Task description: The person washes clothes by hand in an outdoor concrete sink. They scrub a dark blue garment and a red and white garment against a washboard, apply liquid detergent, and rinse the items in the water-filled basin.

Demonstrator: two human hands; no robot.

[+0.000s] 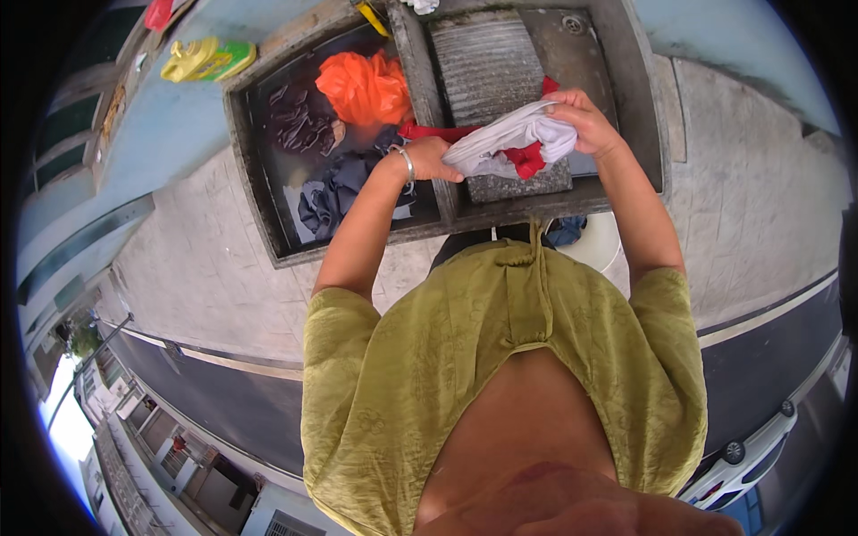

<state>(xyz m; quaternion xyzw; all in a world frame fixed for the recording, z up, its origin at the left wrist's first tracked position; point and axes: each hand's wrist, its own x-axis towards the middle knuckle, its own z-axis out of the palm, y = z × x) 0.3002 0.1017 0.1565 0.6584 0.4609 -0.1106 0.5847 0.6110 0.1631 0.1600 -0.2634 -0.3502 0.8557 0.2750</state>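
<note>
My left hand (434, 161) and my right hand (584, 122) grip a white and red cloth garment (503, 137) from its two ends. It stretches above the ridged stone washboard (489, 67) in the right basin of a concrete laundry sink (653, 127). A red strip of cloth (439, 132) runs across the divider by my left hand. In the water of the left basin lie dark grey cloth (342, 187), dark purple cloth (301, 120) and an orange plastic bag (365, 87). The garment hides part of the washboard.
A yellow detergent jug (208, 59) stands beside the sink's left back corner. At the back edge is a yellow handle (372, 19). Under the sink's front, a white bucket (593, 244) holds blue cloth (566, 230). Behind me, a white car (744, 462) stands by the road (228, 402).
</note>
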